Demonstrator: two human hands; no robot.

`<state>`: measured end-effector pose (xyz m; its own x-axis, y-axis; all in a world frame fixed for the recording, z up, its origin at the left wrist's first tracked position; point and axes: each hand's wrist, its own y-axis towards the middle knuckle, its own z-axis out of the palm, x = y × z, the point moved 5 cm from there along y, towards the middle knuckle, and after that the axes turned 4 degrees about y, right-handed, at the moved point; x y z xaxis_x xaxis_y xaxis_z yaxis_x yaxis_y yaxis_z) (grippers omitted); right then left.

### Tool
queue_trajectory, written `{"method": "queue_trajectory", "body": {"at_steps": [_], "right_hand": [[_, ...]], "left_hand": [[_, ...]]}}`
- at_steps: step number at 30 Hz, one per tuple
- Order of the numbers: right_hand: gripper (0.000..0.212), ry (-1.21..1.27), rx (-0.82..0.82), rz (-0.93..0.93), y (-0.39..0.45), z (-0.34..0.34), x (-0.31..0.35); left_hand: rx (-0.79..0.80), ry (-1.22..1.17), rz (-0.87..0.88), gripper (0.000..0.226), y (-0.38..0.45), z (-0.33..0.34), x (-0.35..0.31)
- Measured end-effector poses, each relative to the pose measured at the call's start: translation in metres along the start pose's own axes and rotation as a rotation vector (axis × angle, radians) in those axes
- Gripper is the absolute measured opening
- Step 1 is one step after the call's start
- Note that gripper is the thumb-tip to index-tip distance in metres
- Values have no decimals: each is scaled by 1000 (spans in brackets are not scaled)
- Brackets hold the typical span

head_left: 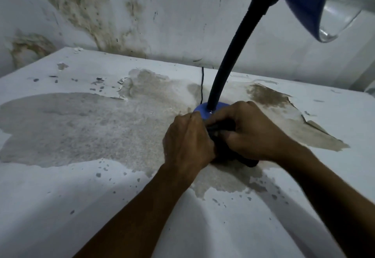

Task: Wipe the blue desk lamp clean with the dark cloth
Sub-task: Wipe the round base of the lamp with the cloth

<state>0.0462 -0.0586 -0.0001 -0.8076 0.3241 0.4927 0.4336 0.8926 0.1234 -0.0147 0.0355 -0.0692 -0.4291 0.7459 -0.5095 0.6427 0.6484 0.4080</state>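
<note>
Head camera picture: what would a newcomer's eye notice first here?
First, two hands, the left hand and right hand, meet at the centre, gripping a dark cloth at the lamp base. Then the blue shade looms top right over the peeling table.

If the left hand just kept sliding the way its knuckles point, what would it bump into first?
Probably the lamp's blue base, right ahead of the left hand, which already seems to touch its near edge; depth is unclear.

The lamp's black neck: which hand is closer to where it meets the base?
Right hand, just beside the black neck, over the base. Left hand sits nearer the camera, lower left.
</note>
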Motion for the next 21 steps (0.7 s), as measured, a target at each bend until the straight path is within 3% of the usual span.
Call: {"method": "queue_trajectory", "body": {"at_steps": [2,4,7,10,11,13,16,18,21], "right_hand": [[38,105,-35,70,2,-15,-12],[43,18,-201,148,5,-20,-29],[47,-185,-201,135,-3,-3,-25],[40,-6,3,31,-15,-12,-10],[39,47,38,56,-14,-19,-12],[39,47,-63,108,-9,-28,-28],[47,-123,-156,70,-9,-17,-32],[47,-87,-78,13,-16,-15,-28],[48,76,109,93,-19,-25,-26]], "left_hand": [[36,-32,15,77,2,4,-1],[98,-95,37,103,4,7,-3],[103,-58,9,86,4,8,-1],[66,10,-32,65,2,7,3],[60,0,-12,71,2,5,2],[64,-95,49,83,0,-1,-5],[64,-173,77,89,0,-3,-8],[85,-121,34,99,2,4,-3],[93,-54,-5,103,3,8,1]]}}
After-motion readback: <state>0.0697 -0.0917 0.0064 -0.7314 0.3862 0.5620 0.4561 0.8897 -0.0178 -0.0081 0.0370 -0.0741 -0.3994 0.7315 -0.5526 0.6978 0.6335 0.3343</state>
